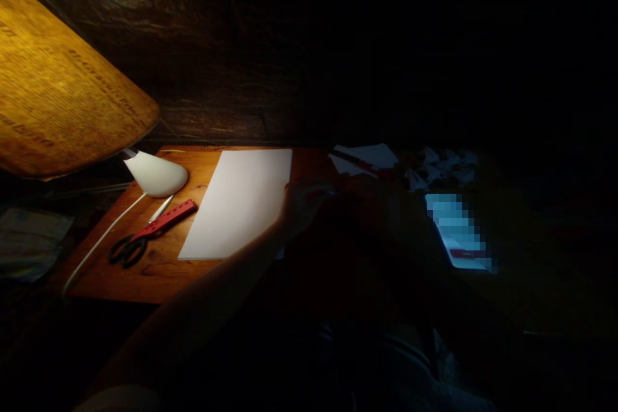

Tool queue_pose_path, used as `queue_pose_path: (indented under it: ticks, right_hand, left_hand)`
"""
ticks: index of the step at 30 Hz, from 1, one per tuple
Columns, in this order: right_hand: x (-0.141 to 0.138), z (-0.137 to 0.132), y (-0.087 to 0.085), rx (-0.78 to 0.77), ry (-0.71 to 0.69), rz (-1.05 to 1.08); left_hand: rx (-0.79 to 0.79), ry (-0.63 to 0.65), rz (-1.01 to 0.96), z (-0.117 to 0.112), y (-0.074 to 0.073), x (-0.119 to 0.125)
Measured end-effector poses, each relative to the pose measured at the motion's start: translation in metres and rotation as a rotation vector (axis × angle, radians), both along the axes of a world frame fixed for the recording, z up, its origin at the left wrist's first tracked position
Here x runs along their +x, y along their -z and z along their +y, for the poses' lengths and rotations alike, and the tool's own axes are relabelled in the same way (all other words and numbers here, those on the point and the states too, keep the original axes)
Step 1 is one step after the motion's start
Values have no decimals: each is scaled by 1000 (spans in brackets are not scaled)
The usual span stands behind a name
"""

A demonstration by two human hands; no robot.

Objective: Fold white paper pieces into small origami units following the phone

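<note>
My left hand point(305, 205) reaches over the right edge of a stack of white paper point(236, 199). Its fingers bend together at a small pale bit, too dark to name. My right hand point(374, 203) is close beside it on the right, almost lost in shadow, and its fingers do not show. Beyond both hands lie some white paper pieces point(379, 154) with a dark and red slim object point(357, 162) across them. What lies between the hands is hidden by the dark.
At left, a lamp with a yellow printed shade point(67, 84) and white base point(157, 174) stands on the wooden table point(120, 283). Near it lie black-handled scissors point(128, 251), a red strip with holes point(167, 219) and a pen point(161, 207). Crumpled papers point(444, 167) and a lit phone point(456, 228) are at right.
</note>
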State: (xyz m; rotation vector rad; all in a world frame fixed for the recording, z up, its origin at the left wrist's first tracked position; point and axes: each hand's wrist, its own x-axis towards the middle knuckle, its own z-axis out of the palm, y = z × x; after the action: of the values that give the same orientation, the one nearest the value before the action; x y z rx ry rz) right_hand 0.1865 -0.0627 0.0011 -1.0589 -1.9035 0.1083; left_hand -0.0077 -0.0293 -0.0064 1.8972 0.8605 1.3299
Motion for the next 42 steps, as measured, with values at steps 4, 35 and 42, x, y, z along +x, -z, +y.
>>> queue_pose_path:
  ticks: [4, 35, 42]
  right_hand:
    - [2, 0, -2, -29, -27, -5]
    - [1, 6, -3, -87, -18, 74]
    - [2, 4, -7, -124, -42, 55]
  left_hand:
    - [-33, 16, 45, 0, -1, -1]
    - [54, -10, -35, 6, 1, -1]
    - [26, 3, -5, 4, 1, 1]
